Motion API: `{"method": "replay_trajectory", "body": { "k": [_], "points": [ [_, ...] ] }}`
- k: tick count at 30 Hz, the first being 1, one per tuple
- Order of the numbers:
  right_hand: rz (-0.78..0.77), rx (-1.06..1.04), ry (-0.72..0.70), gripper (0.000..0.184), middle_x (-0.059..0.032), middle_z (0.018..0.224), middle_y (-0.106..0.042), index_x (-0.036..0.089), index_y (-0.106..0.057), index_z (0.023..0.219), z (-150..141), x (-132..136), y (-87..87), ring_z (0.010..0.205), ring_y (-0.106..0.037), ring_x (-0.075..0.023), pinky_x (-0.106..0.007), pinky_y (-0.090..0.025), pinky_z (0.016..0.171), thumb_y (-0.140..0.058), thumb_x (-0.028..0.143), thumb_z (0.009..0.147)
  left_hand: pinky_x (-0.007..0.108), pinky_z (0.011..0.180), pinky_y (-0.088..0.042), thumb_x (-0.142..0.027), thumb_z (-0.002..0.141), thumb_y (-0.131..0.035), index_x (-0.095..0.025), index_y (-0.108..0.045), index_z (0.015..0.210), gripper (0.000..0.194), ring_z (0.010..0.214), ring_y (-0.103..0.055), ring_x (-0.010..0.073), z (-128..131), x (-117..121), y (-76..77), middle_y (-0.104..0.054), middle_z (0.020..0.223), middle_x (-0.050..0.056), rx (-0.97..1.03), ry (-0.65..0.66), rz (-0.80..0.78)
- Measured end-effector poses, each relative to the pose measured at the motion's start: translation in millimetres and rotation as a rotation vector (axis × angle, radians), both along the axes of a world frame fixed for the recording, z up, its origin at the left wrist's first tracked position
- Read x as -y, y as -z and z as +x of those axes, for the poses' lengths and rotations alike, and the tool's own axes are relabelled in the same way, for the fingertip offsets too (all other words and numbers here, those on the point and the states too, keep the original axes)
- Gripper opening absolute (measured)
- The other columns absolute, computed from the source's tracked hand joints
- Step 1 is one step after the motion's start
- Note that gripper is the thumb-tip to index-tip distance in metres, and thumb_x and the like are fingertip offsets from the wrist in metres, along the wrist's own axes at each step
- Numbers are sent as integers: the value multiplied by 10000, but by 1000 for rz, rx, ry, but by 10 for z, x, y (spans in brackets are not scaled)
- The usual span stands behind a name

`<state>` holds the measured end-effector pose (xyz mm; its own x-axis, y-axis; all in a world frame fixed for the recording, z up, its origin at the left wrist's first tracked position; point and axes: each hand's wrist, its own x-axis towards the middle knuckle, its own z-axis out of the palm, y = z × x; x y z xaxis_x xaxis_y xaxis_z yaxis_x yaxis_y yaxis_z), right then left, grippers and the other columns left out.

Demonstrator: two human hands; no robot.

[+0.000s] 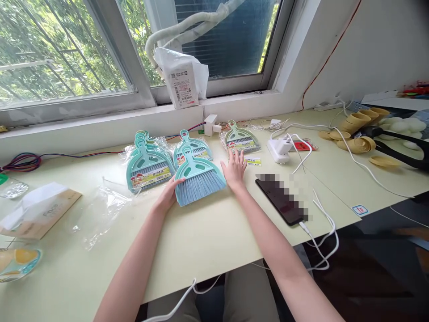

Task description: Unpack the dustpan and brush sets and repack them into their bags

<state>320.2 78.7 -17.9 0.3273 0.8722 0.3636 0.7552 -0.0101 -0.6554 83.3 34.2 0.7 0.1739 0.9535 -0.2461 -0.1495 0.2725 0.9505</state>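
A mint-green dustpan and brush set [200, 181] with blue-grey bristles lies in front of me, its handle pointing away. My left hand [168, 193] grips its left edge, the thumb on top and the other fingers hidden. On its right side, my right hand [235, 169] rests with fingers spread, close to the set's right edge. Beside those fingertips lies a printed label strip [253, 161]. Behind the hand sits a wrapped olive-green dustpan set [241, 137]. More mint-green sets with labels lie at the left [151, 167] and just behind [194, 145].
A black phone [279, 200] on a white cable and a white power adapter [279, 150] are at the right. Clear plastic wrap [109, 197], a tissue pack [42, 210] and a glass bowl [18, 264] occupy the left. A paper bag [183, 87] stands on the windowsill.
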Motion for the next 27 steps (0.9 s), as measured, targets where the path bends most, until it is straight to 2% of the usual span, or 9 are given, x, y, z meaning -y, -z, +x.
{"method": "replay_trajectory", "body": {
  "k": [2, 4, 9, 12, 15, 18, 21, 25, 27],
  "points": [
    [-156, 118, 41, 597, -207, 1496, -319, 106, -409, 1388, 29, -17, 59, 1420, -185, -362, -611, -111, 1101, -564, 318, 852, 390, 902, -495, -356, 730, -687, -273, -497, 1305, 611, 1095, -593, 297, 12, -8, -6, -626, 1199, 72, 41, -5, 31],
    [-238, 172, 17, 527, -206, 1480, -353, 101, -438, 1369, 47, -31, 111, 1400, -256, -346, -582, -139, 1106, -516, 288, 882, 400, 925, -484, -344, 738, -680, -277, -475, 1328, 628, 1118, -577, 297, 22, -5, -16, -612, 1222, 68, 64, -24, 70],
    [-171, 214, -27, 380, -151, 1329, -556, 134, -555, 1262, 97, -13, 127, 1260, -462, -268, -436, -297, 1066, -428, 172, 906, 404, 923, -485, -342, 755, -661, -251, -459, 1345, 630, 1144, -553, 301, 11, -28, -5, -585, 1248, 80, 114, -101, 107],
    [-129, 246, 2, 360, -152, 1249, -607, 153, -566, 1242, 83, 13, 93, 1163, -519, -266, -471, -265, 1074, -482, 219, 898, 391, 927, -482, -346, 755, -668, -266, -455, 1347, 634, 1173, -529, 297, -10, -65, 22, -560, 1281, 72, 125, -123, 119],
    [-112, 288, 64, 406, -160, 1360, -512, 186, -532, 1269, 34, 15, 78, 1241, -446, -298, -596, -133, 1089, -535, 297, 879, 390, 918, -485, -356, 754, -673, -289, -444, 1353, 644, 1181, -519, 296, -19, -81, 38, -553, 1287, 63, 115, -106, 130],
    [-178, 305, 62, 516, -186, 1470, -369, 169, -445, 1350, 5, 1, 90, 1350, -317, -341, -647, -121, 1067, -543, 336, 872, 387, 917, -483, -361, 755, -673, -294, -439, 1356, 648, 1174, -522, 293, -12, -74, 36, -558, 1277, 60, 93, -85, 131],
    [-222, 285, 10, 497, -192, 1464, -382, 147, -430, 1365, 12, 0, 103, 1345, -346, -329, -593, -191, 1080, -498, 313, 901, 383, 920, -479, -359, 753, -679, -295, -435, 1356, 653, 1175, -522, 289, -3, -63, 30, -556, 1281, 58, 84, -68, 137],
    [-197, 264, -60, 349, -192, 1387, -484, 122, -564, 1227, 24, 18, 92, 1294, -429, -293, -483, -282, 1077, -472, 229, 908, 369, 914, -480, -363, 756, -676, -290, -450, 1333, 624, 1174, -522, 278, -7, -60, 32, -552, 1291, 52, 88, -50, 148],
    [-174, 229, -90, 347, -199, 1363, -504, 110, -568, 1218, 18, 25, 92, 1285, -445, -272, -434, -320, 1063, -471, 177, 892, 357, 900, -485, -364, 755, -676, -292, -464, 1312, 600, 1164, -529, 270, -18, -62, 38, -558, 1282, 45, 90, -48, 146]
  ]
}}
